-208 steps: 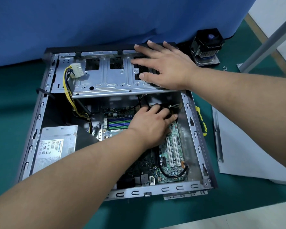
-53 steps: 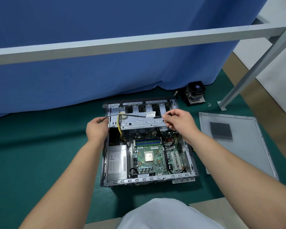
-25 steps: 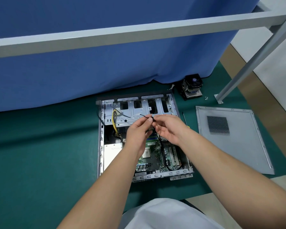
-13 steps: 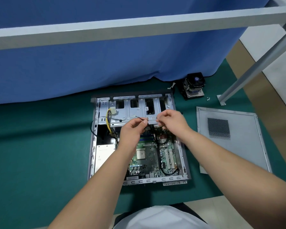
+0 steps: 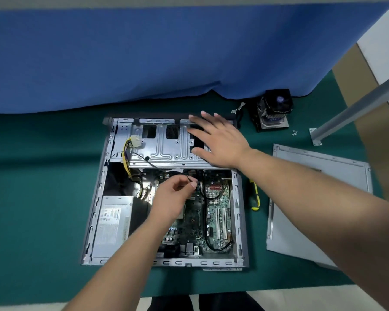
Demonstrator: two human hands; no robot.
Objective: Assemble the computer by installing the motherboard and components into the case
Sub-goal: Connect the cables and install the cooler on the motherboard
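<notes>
Head view. The case is laid on its side on the green bench, open face up. Its long axis runs near to far; the drive cage sits at the far end and the rear edge at the near end. The motherboard is seated in the right half of the case, long axis also near to far. The power supply is lodged in the near-left corner.

The right hand is laid flat on the right part of the drive cage, fingers straight and spread, nothing held. The left hand is poised over the far part of the motherboard, thumb and forefinger pinched on the tip of a thin black cable. Which header it belongs to cannot be told.

Judged step: the cable's connector is to be seated on the board. The case is best kept steadied by the flat hand; the plug should be lined up square with its pins and pressed straight down, not rocked, with slack kept off the sockets.

Also noted: a white plug on yellow wires on the cage's left; the cooler standing far right on the bench, apart from the case; a yellow-handled screwdriver just beside the case's right wall; the side panel lying flat further right.
</notes>
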